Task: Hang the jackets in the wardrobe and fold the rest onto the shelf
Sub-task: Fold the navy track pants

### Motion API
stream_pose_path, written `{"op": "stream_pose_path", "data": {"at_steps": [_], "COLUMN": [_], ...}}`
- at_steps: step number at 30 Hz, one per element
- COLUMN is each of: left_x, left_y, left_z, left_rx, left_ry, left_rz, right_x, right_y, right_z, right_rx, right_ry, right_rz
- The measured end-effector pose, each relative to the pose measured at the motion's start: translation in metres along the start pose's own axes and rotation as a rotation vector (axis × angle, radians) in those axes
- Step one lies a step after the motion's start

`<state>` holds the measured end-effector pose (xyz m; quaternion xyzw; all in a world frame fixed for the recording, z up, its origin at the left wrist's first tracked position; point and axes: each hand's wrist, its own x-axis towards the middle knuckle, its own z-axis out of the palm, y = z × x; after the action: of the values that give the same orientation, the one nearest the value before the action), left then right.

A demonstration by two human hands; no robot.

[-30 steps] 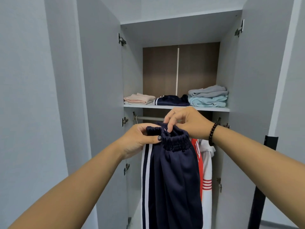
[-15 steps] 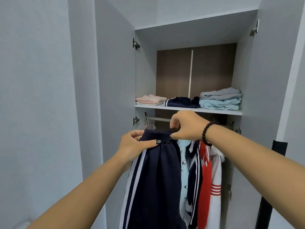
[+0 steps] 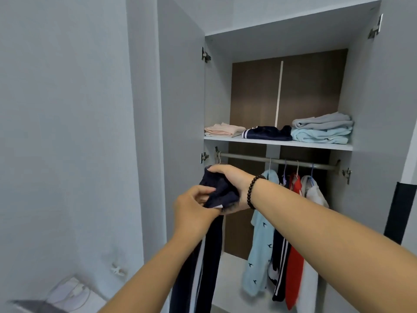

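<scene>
The navy track trousers with white side stripes (image 3: 211, 240) are gripped at the waistband by both hands: the left hand (image 3: 194, 208) is curled round the lower bunch of cloth, and the right hand (image 3: 233, 184), wearing a dark bead bracelet, is closed over the upper edge. Half a second ago the waistband was held spread flat between the hands; it is now gathered and doubled, which suggests folding has been started, so the trousers are judged bound for the white wardrobe shelf (image 3: 277, 143). Behind them, four garments are hung on the grey metal rail (image 3: 248, 158), and folded pink, navy, grey and pale blue piles are already laid on that shelf
</scene>
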<state>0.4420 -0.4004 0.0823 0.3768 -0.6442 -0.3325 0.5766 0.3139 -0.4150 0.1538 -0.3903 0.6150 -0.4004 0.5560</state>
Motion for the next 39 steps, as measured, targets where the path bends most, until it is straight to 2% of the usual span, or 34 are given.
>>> {"op": "stream_pose_path", "data": {"at_steps": [4, 8, 10, 19, 22, 25, 31, 35, 39], "left_x": [-0.021, -0.038, -0.046, -0.063, -0.061, -0.065, -0.098, -0.135, -0.179], "left_y": [-0.018, -0.033, -0.043, -0.133, -0.152, -0.176, -0.233, -0.271, -0.301], "left_z": [-0.012, -0.035, -0.048, -0.121, -0.144, -0.161, -0.188, -0.201, -0.23], "left_rx": [-0.046, -0.071, -0.074, 0.075, 0.152, 0.243, 0.331, 0.266, 0.295], "left_ry": [0.024, 0.162, 0.196, -0.029, -0.057, -0.019, 0.121, 0.226, 0.142], "left_rz": [0.117, 0.149, 0.107, -0.18, -0.194, -0.175, -0.076, -0.018, 0.055], "right_x": [-0.003, 0.006, 0.014, 0.045, 0.056, 0.062, 0.076, 0.081, 0.068], "right_y": [-0.001, 0.004, 0.005, 0.021, 0.039, 0.06, 0.114, 0.161, 0.207], "right_z": [0.025, 0.065, 0.089, 0.156, 0.169, 0.184, 0.215, 0.244, 0.269], "right_rx": [-0.162, -0.243, -0.241, -0.128, -0.089, -0.111, -0.168, -0.194, -0.121], "right_ry": [-0.01, 0.054, 0.104, 0.215, 0.229, 0.232, 0.091, -0.042, -0.04], "right_rz": [0.0, -0.029, -0.063, -0.071, -0.071, -0.069, -0.183, -0.304, -0.351]}}
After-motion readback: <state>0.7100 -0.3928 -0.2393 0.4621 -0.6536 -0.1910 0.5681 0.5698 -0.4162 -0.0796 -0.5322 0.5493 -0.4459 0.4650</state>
